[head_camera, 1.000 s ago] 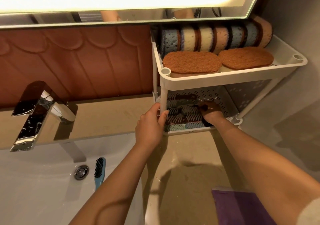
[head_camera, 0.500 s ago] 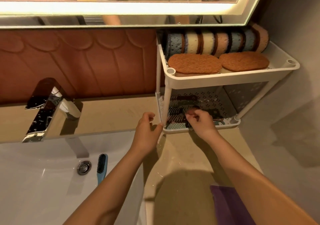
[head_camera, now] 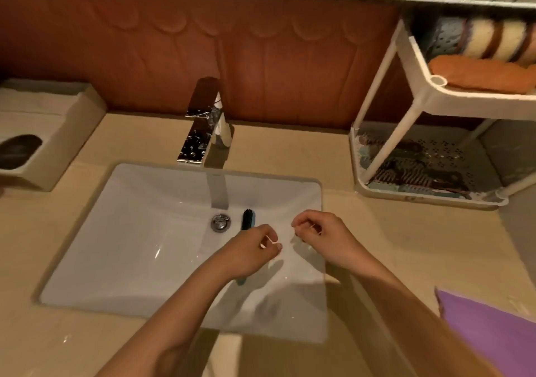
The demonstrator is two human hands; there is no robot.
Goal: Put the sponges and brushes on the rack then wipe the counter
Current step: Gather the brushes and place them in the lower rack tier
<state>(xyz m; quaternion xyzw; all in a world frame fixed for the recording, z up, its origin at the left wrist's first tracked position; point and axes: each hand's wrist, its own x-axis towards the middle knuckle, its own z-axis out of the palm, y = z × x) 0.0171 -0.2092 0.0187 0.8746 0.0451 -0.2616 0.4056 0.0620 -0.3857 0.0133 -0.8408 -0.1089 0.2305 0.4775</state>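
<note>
A brush [head_camera: 248, 218] with black bristles and a blue handle lies in the white sink [head_camera: 139, 231], just right of the drain. My left hand [head_camera: 251, 253] hovers over its handle and hides the middle of it, fingers loosely curled around nothing. My right hand [head_camera: 320, 234] hangs a little to the right over the basin, also loosely curled and empty. The white two-tier rack [head_camera: 435, 92] stands at the right. Sponges [head_camera: 481, 76] fill its top tier and brushes [head_camera: 412, 170] lie on its bottom tier.
A chrome faucet [head_camera: 203, 133] stands behind the sink. A beige tissue box [head_camera: 49, 133] sits at the left on the counter [head_camera: 406, 246]. A purple cloth [head_camera: 493, 333] lies at the front right corner. Brown wall panels run behind.
Both hands have left the rack's bottom tier and come back left over the sink. The view has swung left and down, so the sink is now central.
</note>
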